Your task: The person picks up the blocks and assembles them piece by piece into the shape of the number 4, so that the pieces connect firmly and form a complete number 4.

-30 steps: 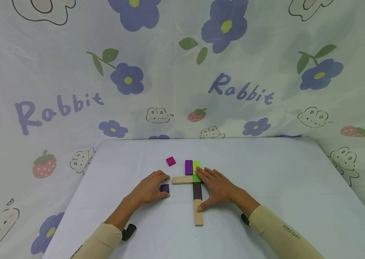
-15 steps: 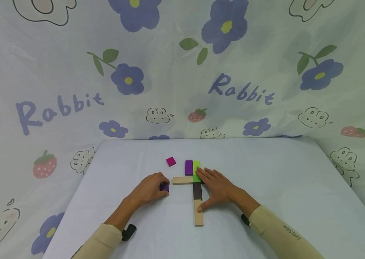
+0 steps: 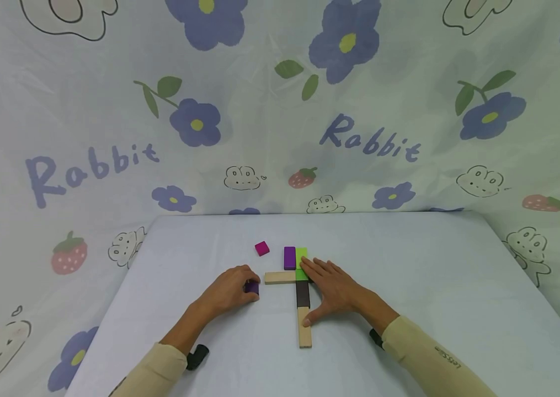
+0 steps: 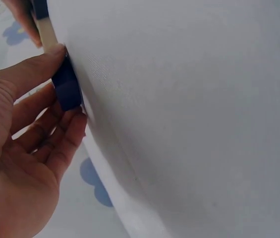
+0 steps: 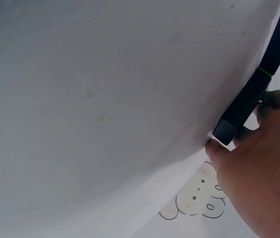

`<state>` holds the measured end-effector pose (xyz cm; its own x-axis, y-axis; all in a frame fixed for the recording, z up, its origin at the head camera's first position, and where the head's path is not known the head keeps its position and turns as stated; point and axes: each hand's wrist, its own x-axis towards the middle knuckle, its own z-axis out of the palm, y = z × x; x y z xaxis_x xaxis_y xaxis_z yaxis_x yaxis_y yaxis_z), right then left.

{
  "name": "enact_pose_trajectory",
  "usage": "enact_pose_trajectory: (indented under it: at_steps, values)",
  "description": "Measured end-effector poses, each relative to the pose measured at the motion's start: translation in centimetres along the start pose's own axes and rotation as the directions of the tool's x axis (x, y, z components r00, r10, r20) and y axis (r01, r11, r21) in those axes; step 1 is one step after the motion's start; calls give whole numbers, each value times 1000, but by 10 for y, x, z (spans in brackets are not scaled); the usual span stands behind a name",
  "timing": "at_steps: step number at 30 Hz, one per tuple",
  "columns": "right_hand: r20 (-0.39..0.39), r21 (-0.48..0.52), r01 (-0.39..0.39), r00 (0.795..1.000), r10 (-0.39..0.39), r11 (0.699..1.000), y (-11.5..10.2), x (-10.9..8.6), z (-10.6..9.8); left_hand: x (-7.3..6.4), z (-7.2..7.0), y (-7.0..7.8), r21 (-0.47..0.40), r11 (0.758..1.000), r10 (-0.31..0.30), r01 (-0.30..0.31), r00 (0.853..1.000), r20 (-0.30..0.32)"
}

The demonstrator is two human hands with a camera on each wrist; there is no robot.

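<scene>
My left hand (image 3: 230, 288) pinches a small purple block (image 3: 252, 288) between thumb and fingers, left of the block row. In the left wrist view this block (image 4: 67, 87) looks dark blue, and the thumb lies against it. My right hand (image 3: 336, 289) rests on the right side of the row with fingers spread. Its fingertips touch the lime block (image 3: 301, 253), and its thumb lies on the lower wooden block (image 3: 305, 333). Between these are a green block (image 3: 300, 274) and a dark brown block (image 3: 303, 294). Dark pieces show beside my right hand (image 5: 258, 163) in the right wrist view.
A wooden block (image 3: 280, 278) extends left from the green one. Beside the lime block lies a violet block (image 3: 289, 258). A magenta cube (image 3: 262, 248) sits apart at the upper left. All lie on a white-covered table (image 3: 409, 253) before a printed curtain (image 3: 270, 127).
The fingers of my left hand have drawn in around the purple block, which now shows less of its top. My right hand and the other blocks have stayed put.
</scene>
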<state>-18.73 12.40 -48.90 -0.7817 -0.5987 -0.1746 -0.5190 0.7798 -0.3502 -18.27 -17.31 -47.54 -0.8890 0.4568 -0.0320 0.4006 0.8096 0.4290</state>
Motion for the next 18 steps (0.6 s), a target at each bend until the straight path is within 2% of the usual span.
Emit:
enact_pose_trajectory:
  at_steps: [10, 18]
  values:
    - [-5, 3, -1, 1000, 1, 1000, 0, 0, 0, 4, -2, 2, 8, 999, -36, 36, 999, -2]
    - [4, -7, -7, 1000, 7, 1000, 0, 1, 0, 14, -4, 2, 9, 1000, 29, -29, 999, -30]
